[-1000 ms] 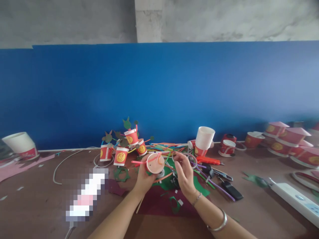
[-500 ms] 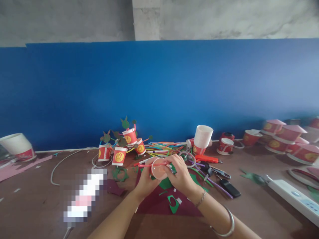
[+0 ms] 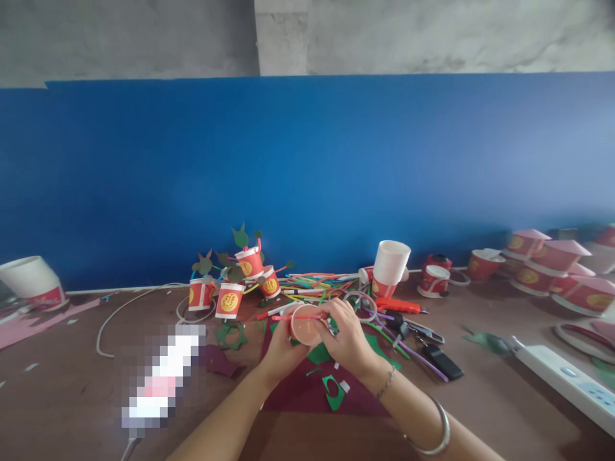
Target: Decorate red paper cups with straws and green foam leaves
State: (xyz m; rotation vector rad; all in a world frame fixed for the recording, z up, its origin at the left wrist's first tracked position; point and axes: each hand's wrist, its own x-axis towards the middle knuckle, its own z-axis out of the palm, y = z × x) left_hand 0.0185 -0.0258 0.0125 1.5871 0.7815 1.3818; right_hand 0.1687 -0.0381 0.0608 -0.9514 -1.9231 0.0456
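My left hand (image 3: 277, 351) is wrapped round a small red paper cup (image 3: 305, 328) held on its side, its round end facing me. A red straw (image 3: 288, 316) crosses the cup's upper edge. My right hand (image 3: 350, 342) closes on the cup's right side with fingers curled over the straw's end. Both hands hover over a dark red felt sheet (image 3: 307, 392) with green felt scraps (image 3: 333, 392) on it.
A cluster of decorated red cups with green shapes (image 3: 235, 275) stands behind left. Coloured straws (image 3: 317, 283), stacked white cups (image 3: 390, 264), an orange cutter (image 3: 401, 307), keys (image 3: 435, 355), a white power strip (image 3: 567, 379) and cut red cups (image 3: 552, 272) lie around. A white cable (image 3: 120, 312) runs left.
My right hand has come in from the right and closed on the cup and straw. The cup has dropped slightly toward the felt.
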